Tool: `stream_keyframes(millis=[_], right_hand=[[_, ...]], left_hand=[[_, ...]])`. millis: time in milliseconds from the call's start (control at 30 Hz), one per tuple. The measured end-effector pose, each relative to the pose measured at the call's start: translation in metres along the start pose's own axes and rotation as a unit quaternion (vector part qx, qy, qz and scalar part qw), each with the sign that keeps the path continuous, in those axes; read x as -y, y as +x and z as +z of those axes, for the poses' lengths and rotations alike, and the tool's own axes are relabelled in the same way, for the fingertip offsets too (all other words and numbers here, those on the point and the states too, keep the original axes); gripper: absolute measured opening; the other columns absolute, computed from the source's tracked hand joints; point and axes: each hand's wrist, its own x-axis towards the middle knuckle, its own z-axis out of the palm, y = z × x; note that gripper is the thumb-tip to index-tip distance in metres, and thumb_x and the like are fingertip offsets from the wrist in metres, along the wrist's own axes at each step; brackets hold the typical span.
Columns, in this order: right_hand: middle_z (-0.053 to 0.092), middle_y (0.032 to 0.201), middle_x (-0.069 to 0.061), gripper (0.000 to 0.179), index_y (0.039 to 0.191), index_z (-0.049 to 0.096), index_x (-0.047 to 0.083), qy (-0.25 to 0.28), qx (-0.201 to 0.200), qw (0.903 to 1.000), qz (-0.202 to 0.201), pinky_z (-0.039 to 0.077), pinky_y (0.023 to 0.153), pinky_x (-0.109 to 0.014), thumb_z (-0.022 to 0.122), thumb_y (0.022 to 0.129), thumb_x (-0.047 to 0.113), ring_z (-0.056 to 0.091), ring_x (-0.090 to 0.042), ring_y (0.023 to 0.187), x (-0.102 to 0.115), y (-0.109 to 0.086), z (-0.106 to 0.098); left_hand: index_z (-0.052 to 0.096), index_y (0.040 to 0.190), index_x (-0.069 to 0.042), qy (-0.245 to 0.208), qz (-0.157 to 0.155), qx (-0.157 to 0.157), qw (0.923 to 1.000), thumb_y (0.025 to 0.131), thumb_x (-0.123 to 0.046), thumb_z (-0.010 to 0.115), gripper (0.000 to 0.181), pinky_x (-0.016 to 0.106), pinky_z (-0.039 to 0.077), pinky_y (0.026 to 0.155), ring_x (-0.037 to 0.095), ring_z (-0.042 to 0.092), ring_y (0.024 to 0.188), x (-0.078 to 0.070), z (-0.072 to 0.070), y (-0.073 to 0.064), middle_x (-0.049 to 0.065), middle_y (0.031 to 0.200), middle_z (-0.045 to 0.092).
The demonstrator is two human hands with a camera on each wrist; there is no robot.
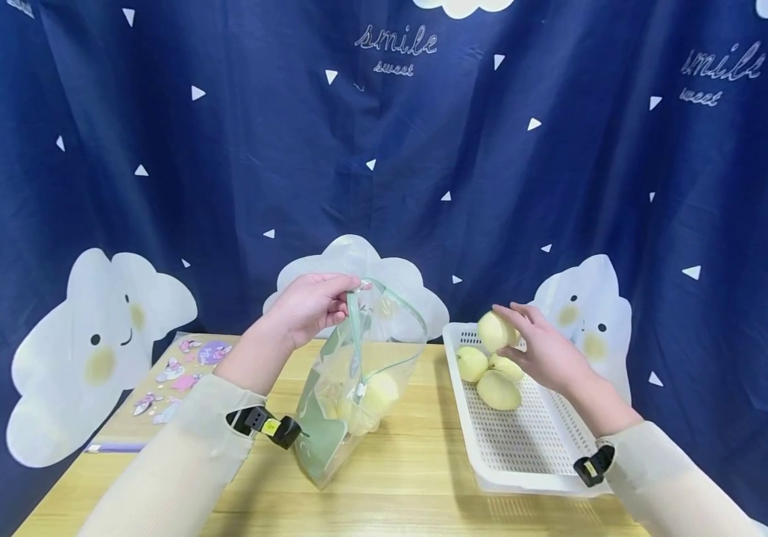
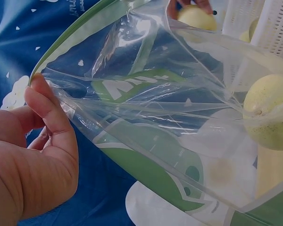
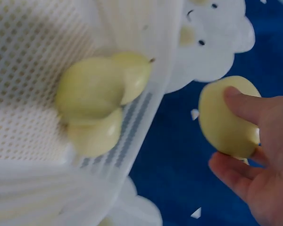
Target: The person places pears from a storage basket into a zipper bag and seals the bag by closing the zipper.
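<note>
My left hand (image 1: 312, 307) pinches the top edge of a clear zip bag (image 1: 322, 440) with green trim and green printed panels. The bag hangs upright over the table, its mouth spread apart. Inside, low down, pale yellow pears (image 2: 269, 113) show through the plastic. On the other side, my right hand (image 1: 548, 352) grips a pale yellow pear (image 3: 226, 117) between thumb and fingers, above the far end of a white plastic basket (image 1: 462, 425). Several more pears (image 1: 499, 390) lie together in the basket beneath that hand.
On the table's left lies a sheet with purple and pink cartoon stickers (image 1: 172, 369), a purple strip (image 1: 115, 447) along its near edge. A dark blue curtain (image 1: 384, 186) with white clouds and triangles hangs behind the wooden table (image 1: 417, 477).
</note>
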Motion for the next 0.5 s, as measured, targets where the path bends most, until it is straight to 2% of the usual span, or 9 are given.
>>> stream_keyframes(millis=[133,267,333,400,500], right_hand=[[0.053,0.156,-0.03,0.076,0.158,0.054,0.013,0.001,-0.049,0.9985,-0.023,0.062,0.093,-0.067,0.089,0.091,0.008,0.068,-0.055,0.126,0.02,0.008,-0.003],[0.055,0.156,-0.026,0.077,0.156,0.057,0.017,-0.004,-0.1,0.9934,-0.056,0.065,0.073,-0.059,0.092,0.088,0.009,0.075,-0.05,0.112,0.04,0.014,-0.005],[0.057,0.156,-0.025,0.078,0.155,0.058,0.018,-0.006,-0.123,0.9899,-0.071,0.063,0.067,-0.056,0.094,0.086,0.008,0.077,-0.047,0.111,0.048,0.016,-0.006],[0.057,0.156,-0.024,0.08,0.155,0.058,0.018,-0.008,-0.141,0.9866,-0.083,0.062,0.062,-0.053,0.095,0.085,0.007,0.077,-0.045,0.113,0.055,0.018,-0.006],[0.057,0.157,-0.024,0.081,0.155,0.058,0.017,-0.005,-0.16,0.9825,-0.095,0.063,0.063,-0.052,0.096,0.083,0.006,0.075,-0.044,0.12,0.065,0.022,-0.008]], left_hand=[[0.074,0.121,0.0,-0.001,0.002,-0.001,1.0,0.111,-0.017,0.062,0.023,0.012,0.051,0.06,0.003,0.055,0.06,0.0,0.0,0.0,-0.006,0.073,0.066],[0.074,0.125,0.001,-0.001,0.003,0.001,1.0,0.111,-0.017,0.062,0.026,0.011,0.051,0.059,0.002,0.055,0.061,0.001,-0.001,0.0,-0.007,0.074,0.066],[0.074,0.125,0.001,-0.002,0.003,0.0,1.0,0.111,-0.017,0.062,0.025,0.011,0.05,0.059,0.002,0.055,0.061,0.001,-0.001,-0.001,-0.007,0.074,0.066],[0.075,0.123,0.0,-0.003,0.003,0.001,1.0,0.111,-0.017,0.062,0.024,0.011,0.051,0.059,0.002,0.055,0.06,0.0,-0.001,-0.001,-0.007,0.074,0.067],[0.075,0.122,-0.001,-0.004,0.002,0.002,1.0,0.111,-0.017,0.062,0.023,0.011,0.051,0.059,0.002,0.055,0.06,0.0,-0.002,-0.002,-0.006,0.073,0.067]])
